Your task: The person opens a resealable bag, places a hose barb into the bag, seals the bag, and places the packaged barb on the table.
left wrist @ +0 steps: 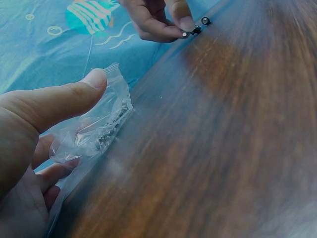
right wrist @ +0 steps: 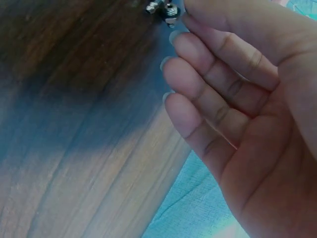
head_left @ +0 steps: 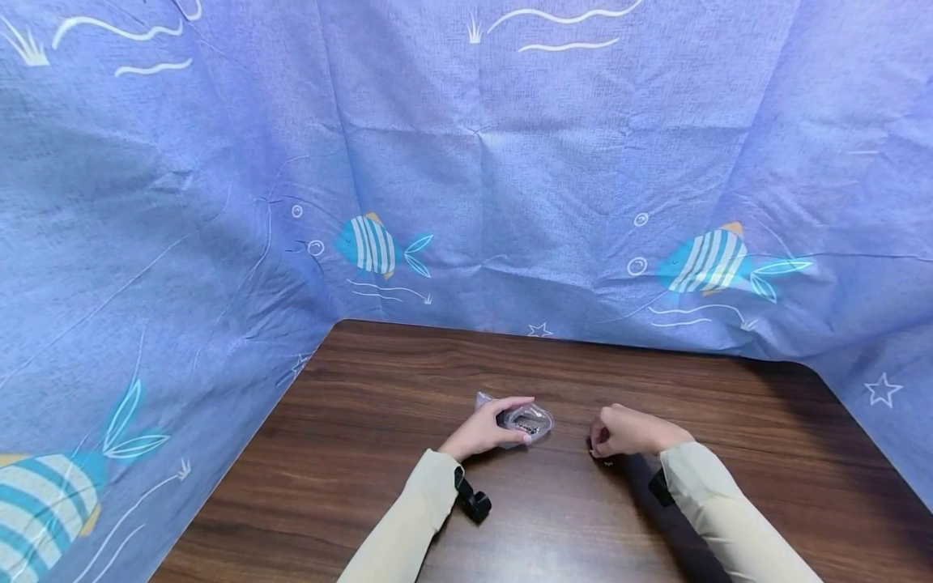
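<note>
A clear plastic bag [head_left: 541, 421] lies on the table with small shiny metal pieces [left wrist: 113, 126] inside. My left hand [head_left: 490, 427] holds it, thumb on the near side and fingers curled round behind, as the left wrist view shows. To the right, my right hand [head_left: 628, 431] is down at the tabletop. Its thumb and index fingertips pinch a tiny metal piece [left wrist: 186, 34], too small to name exactly. Beside those fingertips sit more small dark and silvery metal pieces [right wrist: 170, 14]. The other fingers of the right hand are loosely bent.
Both hands work over a dark brown wooden table [head_left: 350, 453]. Blue cloth [head_left: 554, 178] printed with fish hangs behind it and along the sides. A black wrist strap with a camera [head_left: 475, 504] is on the left wrist, and another black device [head_left: 660, 487] on the right.
</note>
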Motion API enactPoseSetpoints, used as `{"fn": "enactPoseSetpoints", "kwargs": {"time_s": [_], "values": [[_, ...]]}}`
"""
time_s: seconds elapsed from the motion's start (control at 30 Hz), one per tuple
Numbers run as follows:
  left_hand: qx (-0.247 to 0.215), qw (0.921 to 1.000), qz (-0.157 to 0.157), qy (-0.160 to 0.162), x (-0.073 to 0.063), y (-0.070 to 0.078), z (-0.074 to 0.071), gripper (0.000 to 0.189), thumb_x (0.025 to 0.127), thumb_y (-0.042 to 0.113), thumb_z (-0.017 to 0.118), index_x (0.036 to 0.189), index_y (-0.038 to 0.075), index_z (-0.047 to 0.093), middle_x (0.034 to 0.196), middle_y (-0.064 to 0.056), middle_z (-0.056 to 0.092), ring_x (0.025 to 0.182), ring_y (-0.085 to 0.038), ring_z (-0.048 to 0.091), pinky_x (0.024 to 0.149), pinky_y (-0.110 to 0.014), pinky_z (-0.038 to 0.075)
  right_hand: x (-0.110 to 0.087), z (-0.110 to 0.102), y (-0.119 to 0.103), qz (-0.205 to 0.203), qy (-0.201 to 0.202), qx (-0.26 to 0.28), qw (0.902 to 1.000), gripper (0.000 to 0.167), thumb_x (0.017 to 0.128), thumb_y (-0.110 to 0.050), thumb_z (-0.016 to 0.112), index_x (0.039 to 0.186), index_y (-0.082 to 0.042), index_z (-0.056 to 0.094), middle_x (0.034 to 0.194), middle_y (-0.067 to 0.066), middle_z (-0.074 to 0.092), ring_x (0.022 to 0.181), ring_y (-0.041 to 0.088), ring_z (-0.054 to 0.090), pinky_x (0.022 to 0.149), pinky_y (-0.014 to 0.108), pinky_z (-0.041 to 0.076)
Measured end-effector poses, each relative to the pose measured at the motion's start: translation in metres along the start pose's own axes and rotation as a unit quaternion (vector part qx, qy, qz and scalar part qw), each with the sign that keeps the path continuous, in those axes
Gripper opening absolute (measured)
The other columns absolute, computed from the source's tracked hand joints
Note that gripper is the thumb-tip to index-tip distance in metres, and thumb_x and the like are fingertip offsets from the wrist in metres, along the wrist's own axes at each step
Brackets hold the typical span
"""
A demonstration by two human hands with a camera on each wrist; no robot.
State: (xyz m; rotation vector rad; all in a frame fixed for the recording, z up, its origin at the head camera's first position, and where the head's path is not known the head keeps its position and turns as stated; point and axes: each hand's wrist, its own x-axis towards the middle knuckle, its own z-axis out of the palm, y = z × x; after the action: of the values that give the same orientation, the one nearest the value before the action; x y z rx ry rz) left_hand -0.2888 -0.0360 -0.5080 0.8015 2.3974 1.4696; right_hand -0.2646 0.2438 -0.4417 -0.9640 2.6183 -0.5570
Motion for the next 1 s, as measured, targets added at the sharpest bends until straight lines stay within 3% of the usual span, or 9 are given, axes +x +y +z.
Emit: {"fn": "enactPoseSetpoints", "kwargs": {"time_s": [0.43, 0.7, 1.0], "values": [[0.005, 1.0, -0.003, -0.001, -0.001, 0.002, -0.001, 0.064, 0.081, 0.03, 0.078, 0.139, 0.021, 0.052, 0.139, 0.002, 0.054, 0.125, -0.016, 0.05, 0.103, -0.035, 0.04, 0.006, -0.012, -0.004, -0.026, 0.031, -0.032, 0.9987, 0.007, 0.081, -0.009, 0.071, 0.076, -0.014, 0.071, 0.072, -0.013, 0.065, 0.065, -0.005, 0.051, 0.061, 0.019, 0.048], [0.005, 1.0, -0.002, 0.0, -0.001, 0.0, 0.0, 0.064, 0.081, 0.03, 0.078, 0.139, 0.023, 0.053, 0.139, 0.002, 0.055, 0.124, -0.015, 0.05, 0.103, -0.035, 0.04, 0.014, -0.018, -0.01, -0.015, 0.059, -0.039, 0.9974, 0.005, 0.082, -0.013, 0.073, 0.077, -0.014, 0.07, 0.075, -0.011, 0.065, 0.066, -0.004, 0.052, 0.061, 0.019, 0.048], [0.009, 0.9999, 0.007, 0.002, 0.0, 0.0, 0.0, 0.064, 0.081, 0.029, 0.078, 0.139, 0.02, 0.053, 0.139, 0.002, 0.055, 0.126, -0.014, 0.05, 0.104, -0.032, 0.039, 0.022, -0.021, -0.017, -0.055, 0.108, -0.073, 0.9899, 0.005, 0.083, -0.013, 0.073, 0.08, -0.009, 0.072, 0.078, -0.008, 0.063, 0.07, 0.0, 0.056, 0.065, 0.021, 0.05]]}}
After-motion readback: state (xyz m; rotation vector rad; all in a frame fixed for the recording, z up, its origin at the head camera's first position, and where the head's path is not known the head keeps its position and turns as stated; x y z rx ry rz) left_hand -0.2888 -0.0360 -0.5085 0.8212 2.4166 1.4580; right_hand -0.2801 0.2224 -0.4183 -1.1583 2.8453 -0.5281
